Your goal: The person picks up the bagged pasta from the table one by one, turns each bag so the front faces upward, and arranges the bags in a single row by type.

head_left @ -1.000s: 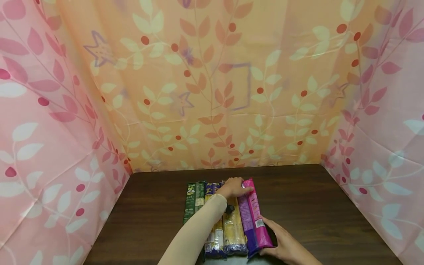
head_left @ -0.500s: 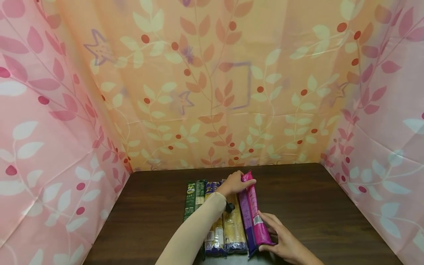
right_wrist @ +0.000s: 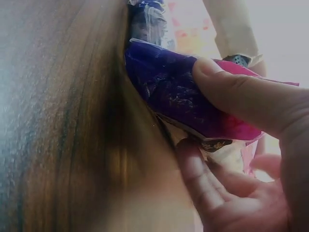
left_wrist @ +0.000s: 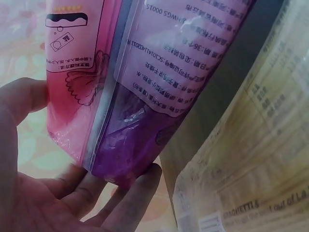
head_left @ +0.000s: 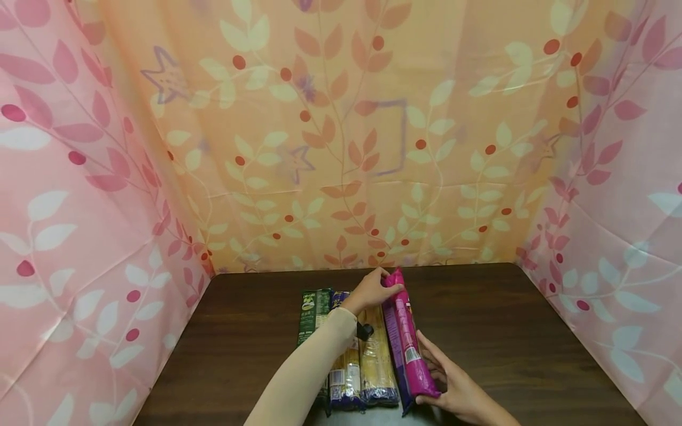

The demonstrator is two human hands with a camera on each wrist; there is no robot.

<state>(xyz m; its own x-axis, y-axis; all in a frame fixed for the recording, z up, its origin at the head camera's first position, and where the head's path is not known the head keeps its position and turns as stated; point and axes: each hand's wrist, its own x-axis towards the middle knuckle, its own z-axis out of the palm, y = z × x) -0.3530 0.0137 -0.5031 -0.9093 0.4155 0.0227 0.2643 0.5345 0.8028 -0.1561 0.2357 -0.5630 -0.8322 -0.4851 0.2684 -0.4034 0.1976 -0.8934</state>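
A long pink-and-purple pasta packet [head_left: 409, 343] is tilted up on its side at the right end of a row of packets. My left hand [head_left: 369, 294] grips its far end, the thumb on the pink face and the fingers around the purple side in the left wrist view. At the near end my right hand [head_left: 455, 387] holds the packet's corner between thumb and fingers; the right wrist view shows the thumb over the purple end [right_wrist: 164, 79]. Beside it on the left lies a clear packet of spaghetti [head_left: 377, 367], partly under my left wrist.
Further left lie a blue-and-yellow pasta packet [head_left: 345, 390] and a green packet [head_left: 309, 316], both partly hidden by my left sleeve [head_left: 314, 361]. They rest on a dark wooden table [head_left: 245, 337]. Patterned curtains [head_left: 341, 148] enclose its back and sides.
The pink-and-purple packet has turned further onto its edge, and its far end has risen slightly. Both hands have moved along with it, the left one a little away from me.
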